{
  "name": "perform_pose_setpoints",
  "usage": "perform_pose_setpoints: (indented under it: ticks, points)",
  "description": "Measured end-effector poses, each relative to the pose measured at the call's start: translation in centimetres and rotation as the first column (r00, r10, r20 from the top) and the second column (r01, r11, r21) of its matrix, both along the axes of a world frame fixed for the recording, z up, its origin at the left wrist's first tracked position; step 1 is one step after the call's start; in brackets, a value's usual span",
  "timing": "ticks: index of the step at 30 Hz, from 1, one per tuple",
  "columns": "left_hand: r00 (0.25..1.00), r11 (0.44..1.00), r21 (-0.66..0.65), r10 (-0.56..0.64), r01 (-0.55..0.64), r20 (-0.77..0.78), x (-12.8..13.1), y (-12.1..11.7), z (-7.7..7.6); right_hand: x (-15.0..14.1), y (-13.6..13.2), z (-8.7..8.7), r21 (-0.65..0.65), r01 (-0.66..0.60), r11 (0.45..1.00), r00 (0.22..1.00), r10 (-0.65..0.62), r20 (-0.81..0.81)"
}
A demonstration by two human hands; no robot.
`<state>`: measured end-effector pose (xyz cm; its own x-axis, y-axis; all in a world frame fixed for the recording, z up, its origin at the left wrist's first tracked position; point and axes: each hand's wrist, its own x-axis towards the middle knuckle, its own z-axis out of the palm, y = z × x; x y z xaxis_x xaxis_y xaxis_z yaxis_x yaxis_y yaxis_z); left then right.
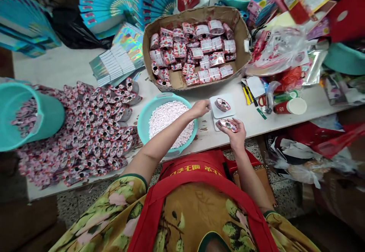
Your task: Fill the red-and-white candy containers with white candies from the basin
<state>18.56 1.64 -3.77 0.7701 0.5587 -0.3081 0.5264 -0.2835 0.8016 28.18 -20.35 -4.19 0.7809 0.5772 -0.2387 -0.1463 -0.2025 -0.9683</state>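
Observation:
A white digital scale (pixel 215 124) lies on the table, and a small oval printed container (pixel 222 104) with a round opening sits on its plate (pixel 231 112). My left hand (pixel 200 108) is beside the plate's left edge, its fingers closed together; whatever they may hold is too small to see. Just in front of the plate, my right hand (pixel 238 133) grips a second printed container (pixel 229 125) between thumb and fingers. Under my left forearm stands a turquoise basin (pixel 142 124) of small pale pink pellets (pixel 168 118).
Many similar containers (pixel 94 130) crowd the table's left side beside a turquoise bucket (pixel 54 111). A cardboard box (pixel 242 59) behind the scale holds more. Cutters (pixel 246 94), a paper cup (pixel 293 106) and plastic bags (pixel 273 50) lie right. Blue fan-shaped stacks (pixel 105 4) stand at back left.

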Motion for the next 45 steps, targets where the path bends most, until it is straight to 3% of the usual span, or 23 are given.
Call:
perform_pose_setpoints:
  ticks: [3, 5, 9, 12, 16, 20, 23, 27, 30, 34, 39, 42, 45]
  points:
    - [0.99, 0.978, 0.153, -0.138, 0.142, -0.042, 6.3, -0.8, -0.9, 2.8, -1.7, -0.6, -0.027, 0.11, 0.994, 0.994, -0.11, 0.006]
    - [0.974, 0.951, 0.213, -0.209, 0.224, -0.092, 8.5, -1.2, -1.5, 4.4, -2.7, -1.1, -0.042, 0.159, 0.986, 0.987, -0.159, -0.006]
    - [0.932, 0.886, 0.303, -0.303, 0.352, -0.199, 9.7, -1.6, -2.2, 6.7, -4.1, -2.2, -0.053, 0.224, 0.973, 0.974, -0.225, -0.005]
    - [0.934, 0.882, 0.318, -0.301, 0.349, -0.191, 9.7, -1.7, -2.3, 7.8, -4.7, -2.8, -0.045, 0.254, 0.966, 0.967, -0.254, -0.002]
    - [0.973, 0.935, 0.271, -0.215, 0.228, -0.079, 9.4, -1.3, -2.2, 8.4, -4.9, -3.3, -0.052, 0.255, 0.966, 0.967, -0.256, 0.001]
    - [0.993, 0.968, 0.239, 0.055, -0.078, 0.101, 6.9, 0.1, -1.4, 8.6, -5.0, -3.7, -0.045, 0.266, 0.963, 0.964, -0.265, 0.026]
    - [0.966, 0.961, 0.155, 0.208, -0.231, 0.152, 3.7, 1.2, -0.7, 8.4, -5.4, -4.1, -0.041, 0.277, 0.96, 0.96, -0.275, 0.049]
    - [0.947, 0.946, 0.091, 0.299, -0.31, 0.117, 0.6, 1.9, -0.3, 8.2, -5.8, -4.5, -0.045, 0.289, 0.956, 0.954, -0.285, 0.089]
    - [0.949, 0.947, 0.102, 0.292, -0.304, 0.117, 0.4, 1.8, -0.4, 8.1, -5.9, -4.5, -0.051, 0.304, 0.951, 0.949, -0.298, 0.101]
    - [0.978, 0.969, 0.152, 0.183, -0.197, 0.101, 2.3, 0.9, -0.6, 8.2, -5.6, -4.3, -0.057, 0.302, 0.951, 0.95, -0.296, 0.103]
    - [0.996, 0.969, 0.229, -0.085, 0.092, -0.038, 5.1, -0.7, -1.0, 8.4, -4.9, -4.1, -0.048, 0.304, 0.952, 0.949, -0.298, 0.101]
    - [0.972, 0.917, 0.326, -0.198, 0.229, -0.126, 6.6, -1.4, -1.9, 8.8, -4.3, -4.1, -0.048, 0.307, 0.951, 0.948, -0.301, 0.106]
    - [0.922, 0.828, 0.406, -0.334, 0.387, -0.197, 8.1, -2.1, -3.1, 9.5, -3.1, -4.4, -0.04, 0.292, 0.956, 0.953, -0.287, 0.091]
